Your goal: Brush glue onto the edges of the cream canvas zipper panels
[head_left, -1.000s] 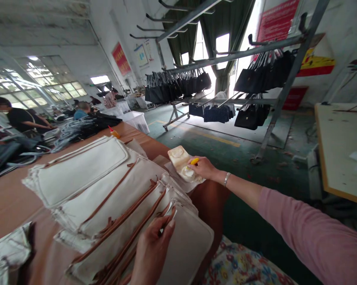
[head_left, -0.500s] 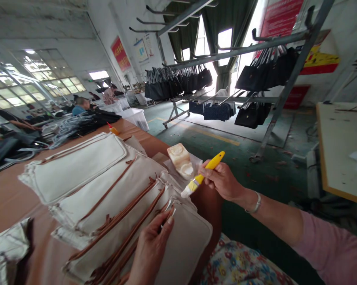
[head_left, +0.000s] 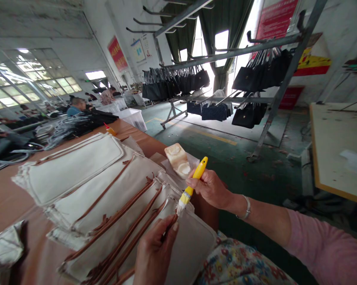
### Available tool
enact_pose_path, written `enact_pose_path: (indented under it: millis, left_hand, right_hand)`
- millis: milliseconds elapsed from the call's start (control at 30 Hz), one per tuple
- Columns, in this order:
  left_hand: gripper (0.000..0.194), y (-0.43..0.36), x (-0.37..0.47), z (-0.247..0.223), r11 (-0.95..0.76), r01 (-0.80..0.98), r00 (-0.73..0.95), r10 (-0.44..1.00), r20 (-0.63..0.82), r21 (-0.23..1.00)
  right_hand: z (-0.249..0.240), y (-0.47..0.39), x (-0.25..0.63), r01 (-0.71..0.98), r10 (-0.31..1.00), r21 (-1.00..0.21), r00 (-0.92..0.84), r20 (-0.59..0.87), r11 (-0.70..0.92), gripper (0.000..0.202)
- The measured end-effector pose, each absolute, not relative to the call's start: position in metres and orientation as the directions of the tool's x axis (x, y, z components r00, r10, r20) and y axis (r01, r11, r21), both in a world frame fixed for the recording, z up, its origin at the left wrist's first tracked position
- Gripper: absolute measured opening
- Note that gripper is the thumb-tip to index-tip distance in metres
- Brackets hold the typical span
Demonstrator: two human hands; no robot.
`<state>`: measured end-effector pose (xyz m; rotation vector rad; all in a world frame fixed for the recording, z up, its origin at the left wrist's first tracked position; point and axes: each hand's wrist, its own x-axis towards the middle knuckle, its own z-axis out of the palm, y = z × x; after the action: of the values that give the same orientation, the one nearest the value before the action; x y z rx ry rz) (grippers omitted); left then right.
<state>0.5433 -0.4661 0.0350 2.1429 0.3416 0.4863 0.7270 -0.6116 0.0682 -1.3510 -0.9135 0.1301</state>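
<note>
My right hand (head_left: 211, 188) grips a yellow-handled paintbrush (head_left: 200, 168), its bristles pointing down and loaded with white paste. The bristle tips meet the spot at the fingertips of my left hand (head_left: 159, 245). That hand is closed in a pinch on the top edge of a cream bag piece (head_left: 193, 241), near its brown trim; the exact grip is partly hidden. Left of it, several more cream bag pieces (head_left: 77, 166) with brown strips lie overlapped in a row. Just behind the brush sits a shallow tray with white paste (head_left: 177, 156).
A brown-covered table (head_left: 6, 194) bears the work, with a small orange glue bottle (head_left: 109, 129) at the back. Black bags (head_left: 160, 85) hang on a metal rack (head_left: 273, 114) beyond. Another table (head_left: 341, 158) stands at right. A person (head_left: 76, 107) sits far left.
My right hand has moved left and down, tilting the brush steeper and bringing its bristles to my left fingertips. My left hand keeps its pinch, shifted slightly right.
</note>
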Motion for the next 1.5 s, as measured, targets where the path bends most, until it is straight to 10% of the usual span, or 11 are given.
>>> enact_pose_path:
  millis: [133,267,700,933,1100,1267,1500]
  left_hand:
    - [0.026,-0.478,0.54,0.03,-0.748,0.005,0.852,0.351,0.388,0.664]
    - [0.024,-0.486,0.537,0.034,-0.818,-0.002,0.84,0.311,0.445,0.575]
    - [0.025,-0.484,0.54,0.043,-0.81,0.112,0.925,0.298,0.238,0.576]
    - [0.052,-0.497,0.557,0.153,-0.69,0.015,0.96,0.212,0.183,0.724]
    - [0.08,-0.465,0.543,0.225,-0.586,-0.099,0.978,0.093,0.188,0.804]
    - [0.072,-0.388,0.523,0.17,-0.693,0.214,0.977,0.137,-0.166,0.689]
    - [0.034,-0.377,0.521,0.049,-0.793,0.503,0.835,0.549,0.047,0.343]
  right_hand:
    - [0.071,-0.613,0.735,0.471,0.462,-0.844,0.707,0.535,0.257,0.029]
    - [0.075,-0.616,0.736,0.336,0.69,-0.9,0.583,0.429,0.276,0.028]
    - [0.093,-0.633,0.719,0.379,0.809,-0.881,0.398,0.432,0.284,0.022]
    - [0.155,-0.685,0.742,0.181,0.285,-0.699,0.821,0.495,0.692,0.013]
    - [0.177,-0.72,0.761,0.065,0.23,-0.551,0.863,0.449,0.832,0.012]
    - [0.133,-0.715,0.762,0.02,0.26,-0.632,0.901,0.346,0.774,0.013]
    - [0.05,-0.648,0.744,-0.1,0.407,-0.817,0.897,0.173,0.568,0.02]
